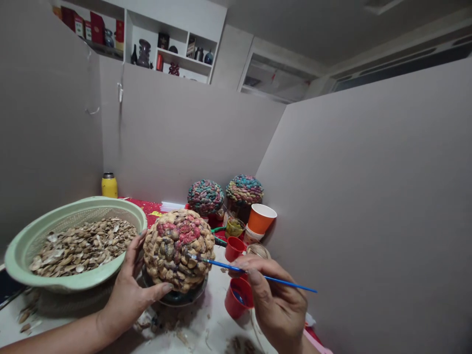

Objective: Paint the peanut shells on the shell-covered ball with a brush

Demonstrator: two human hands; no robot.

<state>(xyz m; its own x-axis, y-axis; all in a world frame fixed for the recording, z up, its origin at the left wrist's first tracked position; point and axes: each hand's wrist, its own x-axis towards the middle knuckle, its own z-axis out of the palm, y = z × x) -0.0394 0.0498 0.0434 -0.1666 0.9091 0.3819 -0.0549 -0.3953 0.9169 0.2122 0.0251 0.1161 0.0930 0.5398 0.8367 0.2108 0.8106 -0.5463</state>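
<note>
My right hand (pixel 275 300) pinches a thin blue paintbrush (pixel 295 284), its bristles touching the front of a shell-covered ball (pixel 173 268). The ball is mostly tan, with pink patches near its top and dark purplish stains lower down. It sits on a dark round base (pixel 188 296). My left hand (pixel 129 285) steadies the ball from the left, fingers behind and thumb along the lower front. Just below the brush is a red cup (pixel 233 307) with dark blue liquid, partly hidden by my right hand. Another red cup (pixel 235 249) stands behind it.
On the left, a green colander (pixel 145 216) holds many loose shells. Two painted shell-covered balls, one left (pixel 205 195) and one right (pixel 244 188), stand by the grey partition (pixel 191 128). An orange paper cup (pixel 260 221) and a yellow bottle (pixel 109 187) are also at the back.
</note>
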